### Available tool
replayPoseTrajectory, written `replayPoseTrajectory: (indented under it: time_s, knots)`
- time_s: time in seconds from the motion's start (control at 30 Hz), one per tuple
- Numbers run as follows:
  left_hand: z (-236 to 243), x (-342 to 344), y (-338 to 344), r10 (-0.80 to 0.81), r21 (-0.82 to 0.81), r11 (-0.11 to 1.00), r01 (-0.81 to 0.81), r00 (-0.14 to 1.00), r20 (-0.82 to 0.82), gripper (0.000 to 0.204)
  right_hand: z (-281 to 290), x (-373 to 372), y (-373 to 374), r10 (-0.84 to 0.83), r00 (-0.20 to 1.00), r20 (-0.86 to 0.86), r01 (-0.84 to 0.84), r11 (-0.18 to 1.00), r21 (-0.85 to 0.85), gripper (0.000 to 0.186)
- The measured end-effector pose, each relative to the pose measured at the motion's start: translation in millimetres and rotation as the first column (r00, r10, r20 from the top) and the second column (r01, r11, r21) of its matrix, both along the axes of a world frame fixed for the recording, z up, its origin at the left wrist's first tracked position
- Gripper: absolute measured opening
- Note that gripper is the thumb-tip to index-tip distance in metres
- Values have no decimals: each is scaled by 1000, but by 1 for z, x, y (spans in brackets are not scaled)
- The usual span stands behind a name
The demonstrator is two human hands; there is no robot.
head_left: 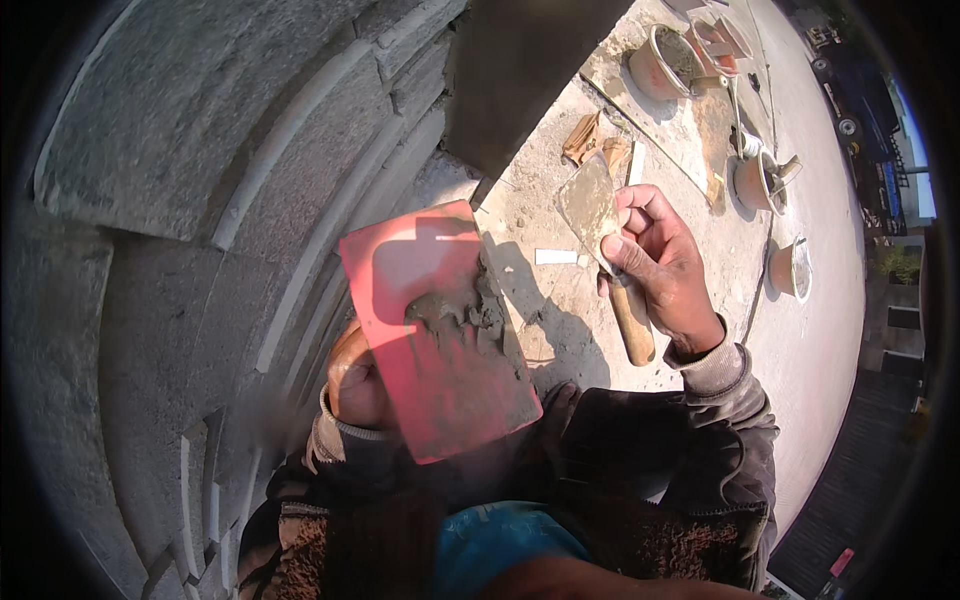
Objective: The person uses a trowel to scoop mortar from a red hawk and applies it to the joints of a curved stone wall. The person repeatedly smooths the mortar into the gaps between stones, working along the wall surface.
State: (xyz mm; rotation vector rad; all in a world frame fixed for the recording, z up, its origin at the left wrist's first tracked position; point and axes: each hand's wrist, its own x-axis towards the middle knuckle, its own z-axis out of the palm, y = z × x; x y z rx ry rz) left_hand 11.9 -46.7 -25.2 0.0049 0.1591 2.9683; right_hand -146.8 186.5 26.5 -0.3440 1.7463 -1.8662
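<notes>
Grey block wall point(200, 150) is filling the left of the head view, its courses curving away, with a sunlit concrete floor point(820, 300) far below on the right, where buckets point(660, 65) and scattered scraps are lying. Many courses are already standing with joints showing pale between the blocks; judging by the small heap left, the mortar in hand is running low and more jointing seems to be waiting.

Left hand point(352, 385) is reaching up from below, fingers curled under a red board point(440, 330) and clamping it roughly flat, just beside the wall. A lump of wet mortar point(465, 315) is sitting on the board's upper half.

Right hand point(655, 265) is rising with the wrist bent, fist closed tight around the wooden handle of a trowel point(590, 205), thumb pressing near the blade's neck. The blade is pointing up and away, smeared grey, hovering beside the board's far edge and apart from it.
</notes>
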Motion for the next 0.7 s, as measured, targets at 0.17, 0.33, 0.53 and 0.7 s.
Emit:
replayPoseTrajectory:
  time_s: [0.17,0.33,0.53,0.7]
  knots:
    - [-25,11,2,13,16,1000,-13,1000,-10,62,-3,9,-49,-76,833,-548,-1,990,-138,30]
    - [-30,22,-1,28,14,999,-29,1000,6,62,-6,-9,-118,-474,691,-545,284,872,-399,24]
    - [-31,35,-7,21,8,1000,-22,999,26,63,-12,-21,-148,-570,581,-581,349,819,-456,22]
    - [-37,41,-10,0,28,1000,0,1000,22,63,-14,-28,-157,-575,508,-641,367,818,-443,21]
